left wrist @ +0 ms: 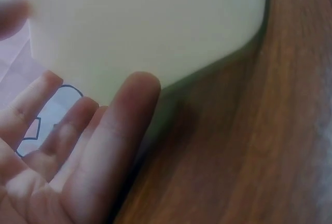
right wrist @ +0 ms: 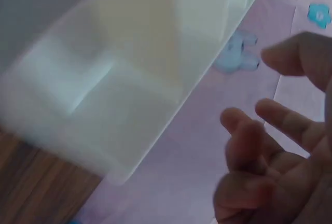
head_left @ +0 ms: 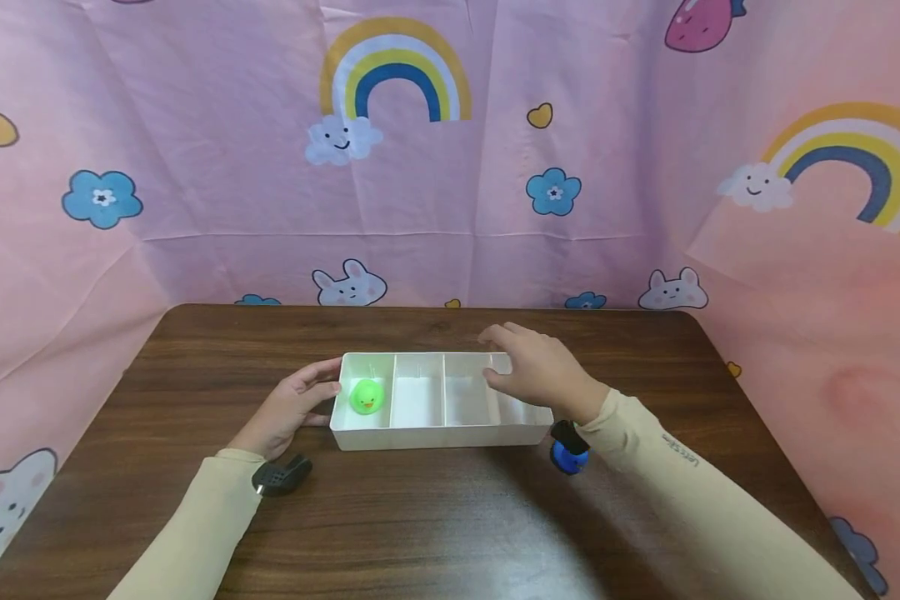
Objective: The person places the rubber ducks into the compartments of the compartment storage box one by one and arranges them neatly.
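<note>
A white divided tray [head_left: 438, 437] lies lengthwise across the table, with several compartments in a row. In its leftmost compartment sits a round green rubber duck [head_left: 367, 397] with an orange beak. My left hand [head_left: 288, 408] is at the tray's left end; in the left wrist view its fairly straight fingers [left wrist: 137, 99] touch the end wall. Over the right-hand compartments hovers my right hand [head_left: 536, 367], its fingers loosely bent and nothing between them. Below the right wrist, a round blue toy [head_left: 569, 458] rests on the table, partly hidden by the black wrist strap.
The brown wooden table [head_left: 390, 525] ends at a far edge against a pink and lilac cloth backdrop [head_left: 232, 125] printed with rainbows and rabbits. A black device [head_left: 281, 476] is on the left wrist.
</note>
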{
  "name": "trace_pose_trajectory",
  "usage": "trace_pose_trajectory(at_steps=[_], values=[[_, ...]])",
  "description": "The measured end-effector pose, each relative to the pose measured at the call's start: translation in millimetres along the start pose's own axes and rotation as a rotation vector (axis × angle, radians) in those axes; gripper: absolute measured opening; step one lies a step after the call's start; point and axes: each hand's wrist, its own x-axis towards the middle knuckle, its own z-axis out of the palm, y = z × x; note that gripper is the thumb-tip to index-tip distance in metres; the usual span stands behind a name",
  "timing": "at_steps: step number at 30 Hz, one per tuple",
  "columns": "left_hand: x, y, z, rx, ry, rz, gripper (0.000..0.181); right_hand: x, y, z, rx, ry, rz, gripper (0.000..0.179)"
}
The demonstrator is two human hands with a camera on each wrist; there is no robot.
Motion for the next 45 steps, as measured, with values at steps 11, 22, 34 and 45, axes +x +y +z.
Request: trace_pose_trajectory(at_steps=[11, 22, 34, 45], values=[[1.3, -1.7, 1.3, 0.039, 0.02, 0.003, 0.06, -69.1, 72.3, -12.9, -0.029, -0.183, 0.219, 0.045], [1.6, -2.8, 2.9, 0.019, 0.019, 0.001, 0.059, -96.7, 94.3, 4.5, 0.003, -0.229, 0.275, 0.025], [0.2, 0.5, 0.9, 0.003, 0.012, -0.02, 0.06, -96.5, 98.1, 8.6, 0.003, -0.179, 0.284, 0.019], [-0.1, -2.6, 0.9, 0.005, 0.025, -0.008, 0.058, -95.7, 99.6, 7.2, 0.015, -0.21, 0.269, 0.025]])
